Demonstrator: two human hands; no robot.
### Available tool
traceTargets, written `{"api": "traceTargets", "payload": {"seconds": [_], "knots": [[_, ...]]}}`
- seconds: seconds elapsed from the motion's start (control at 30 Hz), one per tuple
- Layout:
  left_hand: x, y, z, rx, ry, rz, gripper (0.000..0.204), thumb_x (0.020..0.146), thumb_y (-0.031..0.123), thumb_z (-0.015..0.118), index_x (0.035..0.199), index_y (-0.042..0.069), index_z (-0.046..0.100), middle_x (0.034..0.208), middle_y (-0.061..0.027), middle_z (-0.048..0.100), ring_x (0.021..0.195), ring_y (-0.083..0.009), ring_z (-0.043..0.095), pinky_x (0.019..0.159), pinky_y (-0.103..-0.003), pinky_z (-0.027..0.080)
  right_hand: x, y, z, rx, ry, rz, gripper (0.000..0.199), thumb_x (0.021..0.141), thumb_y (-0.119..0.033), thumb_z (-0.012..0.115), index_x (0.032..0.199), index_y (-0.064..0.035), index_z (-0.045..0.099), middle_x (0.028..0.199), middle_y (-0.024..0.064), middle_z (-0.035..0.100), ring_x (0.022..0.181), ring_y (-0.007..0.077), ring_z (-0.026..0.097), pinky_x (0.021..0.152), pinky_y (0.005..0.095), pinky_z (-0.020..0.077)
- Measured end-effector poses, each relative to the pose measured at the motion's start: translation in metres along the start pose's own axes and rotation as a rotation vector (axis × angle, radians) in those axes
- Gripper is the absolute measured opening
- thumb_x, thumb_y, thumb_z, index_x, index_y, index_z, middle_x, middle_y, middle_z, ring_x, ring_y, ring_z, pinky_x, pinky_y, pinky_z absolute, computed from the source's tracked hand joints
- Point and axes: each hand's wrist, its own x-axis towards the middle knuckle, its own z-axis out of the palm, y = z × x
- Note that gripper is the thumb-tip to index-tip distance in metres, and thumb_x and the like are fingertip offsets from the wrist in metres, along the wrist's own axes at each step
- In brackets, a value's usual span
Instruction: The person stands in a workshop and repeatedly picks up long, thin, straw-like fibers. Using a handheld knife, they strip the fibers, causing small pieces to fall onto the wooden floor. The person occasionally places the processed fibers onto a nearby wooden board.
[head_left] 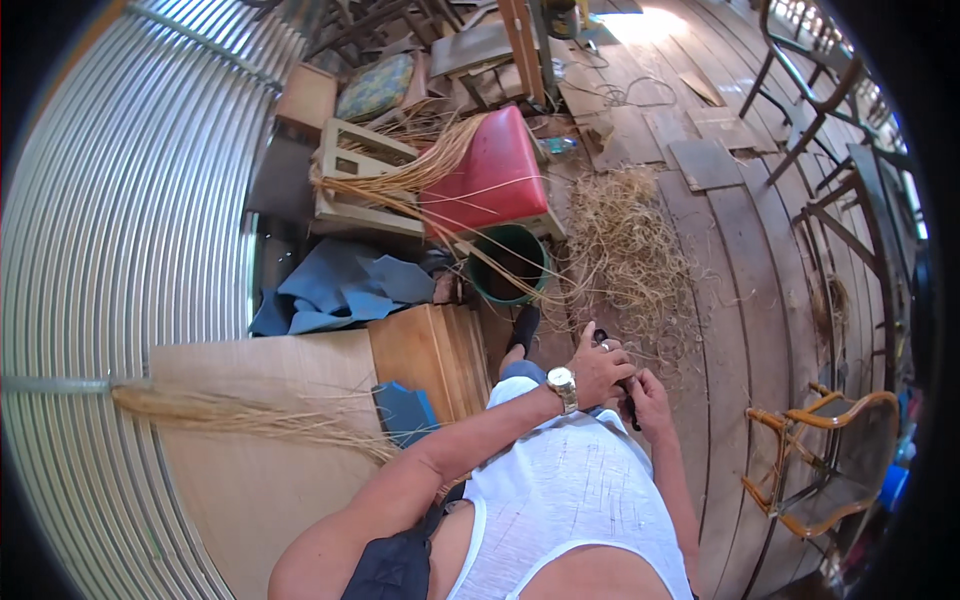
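Note:
My left hand, with a watch at its wrist and a ring, is closed around a dark, slim tool whose rounded black end sticks out past the fingers. Close against it on the right, my right hand has its fingers pinched together by the tool's lower part. Whether a cane strip lies between those fingers is too small to make out. Both hands are held in front of my white shirt, over the plank floor. Beyond them spreads a heap of curly cane shavings.
A dark green bucket stands before a red-seated chair draped with long cane strips. Left are a wooden box, blue cloth and a cane bundle on a pale board. A rattan armchair stands right.

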Motion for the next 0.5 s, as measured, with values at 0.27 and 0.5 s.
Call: {"api": "traceTargets", "payload": {"seconds": [0.27,0.5], "knots": [[0.029,-0.062,-0.006,-0.214,-0.238,0.127,0.034,0.071,0.037,0.072,0.105,0.035,0.066,0.097,0.0023,0.06,0.104,-0.0203,0.055,0.094,-0.06,0.031,0.024,-0.019,0.024,0.073,0.08,0.155,0.014,0.097,-0.02,0.052,0.092,-0.0067,0.049,0.068,0.0037,0.058,0.048,0.0075,0.05,0.042,0.0215,0.0395],[0.012,-0.122,-0.012,-0.392,-0.391,0.141,0.048,0.069,0.042,0.074,0.114,0.033,0.062,0.112,-0.0025,0.059,0.112,-0.025,0.053,0.091,-0.06,0.035,0.058,-0.017,0.07,-0.005,0.179,0.353,0.013,0.095,-0.017,0.053,0.091,-0.0042,0.053,0.07,0.0063,0.06,0.049,0.0092,0.053,0.042,0.0219,0.0418]]}}
